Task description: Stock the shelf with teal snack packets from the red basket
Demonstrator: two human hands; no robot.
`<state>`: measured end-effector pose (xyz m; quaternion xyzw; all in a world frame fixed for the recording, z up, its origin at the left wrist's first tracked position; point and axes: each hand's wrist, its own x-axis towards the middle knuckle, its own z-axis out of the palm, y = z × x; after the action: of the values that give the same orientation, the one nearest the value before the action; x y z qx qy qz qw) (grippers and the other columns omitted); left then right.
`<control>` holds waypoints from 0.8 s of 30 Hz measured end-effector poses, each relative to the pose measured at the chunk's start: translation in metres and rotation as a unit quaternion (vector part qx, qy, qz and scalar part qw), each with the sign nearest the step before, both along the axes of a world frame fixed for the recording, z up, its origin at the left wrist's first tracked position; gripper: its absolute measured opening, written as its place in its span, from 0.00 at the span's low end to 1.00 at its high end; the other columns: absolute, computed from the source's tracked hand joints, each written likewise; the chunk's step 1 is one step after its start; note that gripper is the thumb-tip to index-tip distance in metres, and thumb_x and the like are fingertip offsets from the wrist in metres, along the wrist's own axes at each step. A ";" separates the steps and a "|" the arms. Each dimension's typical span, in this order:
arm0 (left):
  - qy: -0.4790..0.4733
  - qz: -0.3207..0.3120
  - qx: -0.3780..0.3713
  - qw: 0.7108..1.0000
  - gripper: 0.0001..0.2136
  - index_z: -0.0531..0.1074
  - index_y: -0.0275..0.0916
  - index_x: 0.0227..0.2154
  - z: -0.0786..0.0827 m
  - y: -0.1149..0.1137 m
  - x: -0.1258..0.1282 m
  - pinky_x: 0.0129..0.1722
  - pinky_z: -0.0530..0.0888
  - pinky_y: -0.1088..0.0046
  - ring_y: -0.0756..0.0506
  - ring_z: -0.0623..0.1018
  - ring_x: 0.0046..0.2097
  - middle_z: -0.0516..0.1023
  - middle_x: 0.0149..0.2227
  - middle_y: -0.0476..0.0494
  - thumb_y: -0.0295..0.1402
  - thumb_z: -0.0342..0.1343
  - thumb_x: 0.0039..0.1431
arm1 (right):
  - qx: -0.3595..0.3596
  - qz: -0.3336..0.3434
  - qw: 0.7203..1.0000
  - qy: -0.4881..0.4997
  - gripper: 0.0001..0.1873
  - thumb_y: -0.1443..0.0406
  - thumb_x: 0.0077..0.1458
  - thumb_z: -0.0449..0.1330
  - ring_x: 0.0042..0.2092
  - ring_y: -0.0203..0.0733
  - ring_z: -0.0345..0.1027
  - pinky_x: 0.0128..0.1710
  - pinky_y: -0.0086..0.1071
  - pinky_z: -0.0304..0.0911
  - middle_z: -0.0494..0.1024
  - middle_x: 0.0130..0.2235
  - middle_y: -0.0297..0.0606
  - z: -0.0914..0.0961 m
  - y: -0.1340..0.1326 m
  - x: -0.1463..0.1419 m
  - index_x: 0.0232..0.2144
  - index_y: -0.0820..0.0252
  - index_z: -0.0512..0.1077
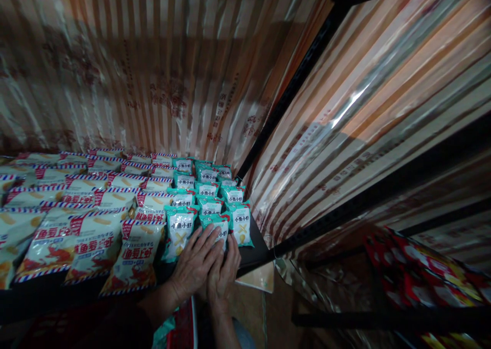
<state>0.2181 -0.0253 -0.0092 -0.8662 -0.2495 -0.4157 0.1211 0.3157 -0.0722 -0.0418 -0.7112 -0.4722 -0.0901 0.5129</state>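
Both of my hands are on a teal-and-white snack bag (221, 231) at the front of the middle teal column, on a dark shelf. My left hand (196, 261) covers its left and lower front, fingers stretched upward. Against its lower right side lies my right hand (224, 268), with the fingers curved. Together they hold the bag upright between them, hiding most of its lower half. A matching teal bag (180, 229) stands just to the left, and another teal bag (241, 224) to the right. More teal bags stand in rows behind.
Several rows of white snack bags (95, 239) with red print fill the shelf's left side. A dark metal post (287, 93) rises at the back corner, before striped sheeting (153, 57). Red packets (422, 272) sit on a lower right shelf. A red basket (184, 328) is below.
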 end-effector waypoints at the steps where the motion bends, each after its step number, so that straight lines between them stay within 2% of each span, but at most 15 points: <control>1: -0.003 -0.002 -0.003 1.000 0.16 0.68 0.36 0.52 0.000 0.000 0.000 0.63 0.54 0.59 0.41 0.51 0.67 0.68 0.59 0.41 0.29 0.41 0.66 | -0.001 0.002 1.000 -0.005 0.22 0.61 0.63 0.45 0.58 0.49 0.56 0.55 0.50 0.54 0.66 0.56 0.53 -0.001 0.000 0.000 0.57 0.64 0.59; 3: -0.008 0.000 -0.009 1.000 0.16 0.69 0.34 0.51 0.000 0.000 0.001 0.62 0.57 0.58 0.40 0.53 0.66 0.68 0.58 0.39 0.29 0.41 0.66 | -0.003 0.002 1.000 -0.010 0.23 0.61 0.63 0.45 0.58 0.49 0.56 0.55 0.50 0.54 0.66 0.56 0.53 -0.001 0.000 0.000 0.57 0.64 0.59; 7: -0.004 0.018 -0.018 1.000 0.16 0.68 0.34 0.51 -0.001 -0.001 0.002 0.63 0.55 0.58 0.41 0.56 0.65 0.68 0.58 0.39 0.30 0.42 0.65 | -0.010 0.010 1.000 -0.012 0.23 0.61 0.63 0.44 0.59 0.49 0.55 0.55 0.50 0.54 0.65 0.57 0.53 0.003 0.000 0.001 0.58 0.64 0.58; 11: 0.008 0.029 -0.023 0.999 0.17 0.67 0.33 0.53 -0.001 -0.001 0.002 0.63 0.54 0.58 0.40 0.56 0.65 0.67 0.59 0.39 0.31 0.42 0.65 | -0.014 0.031 0.999 -0.030 0.23 0.62 0.63 0.43 0.60 0.48 0.55 0.56 0.50 0.53 0.65 0.57 0.51 0.007 0.001 0.002 0.57 0.63 0.61; 17: 0.020 0.034 -0.024 0.999 0.18 0.64 0.36 0.56 -0.004 -0.002 0.003 0.62 0.54 0.58 0.39 0.55 0.65 0.64 0.61 0.40 0.32 0.43 0.65 | 0.012 0.031 0.998 -0.046 0.23 0.62 0.64 0.43 0.60 0.48 0.56 0.56 0.52 0.55 0.66 0.57 0.51 0.013 0.000 0.008 0.58 0.62 0.59; 20: 0.021 0.033 -0.031 0.999 0.20 0.63 0.38 0.58 -0.009 -0.001 0.004 0.63 0.53 0.58 0.39 0.54 0.66 0.62 0.62 0.41 0.34 0.44 0.65 | 0.015 0.065 0.992 -0.107 0.23 0.62 0.64 0.43 0.63 0.49 0.51 0.58 0.54 0.52 0.62 0.60 0.49 0.029 0.004 0.015 0.60 0.59 0.57; 24: 0.038 0.033 -0.031 0.998 0.24 0.61 0.35 0.58 -0.013 -0.001 0.005 0.63 0.50 0.57 0.37 0.55 0.65 0.63 0.61 0.37 0.39 0.47 0.62 | -0.021 0.150 0.972 -0.181 0.24 0.62 0.65 0.41 0.66 0.48 0.41 0.60 0.54 0.49 0.55 0.64 0.45 0.064 0.022 0.023 0.61 0.58 0.57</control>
<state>0.2231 -0.0266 -0.0218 -0.8759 -0.2863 -0.3702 0.1174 0.3388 -0.0502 0.0224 -0.6143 -0.6606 -0.1296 0.4117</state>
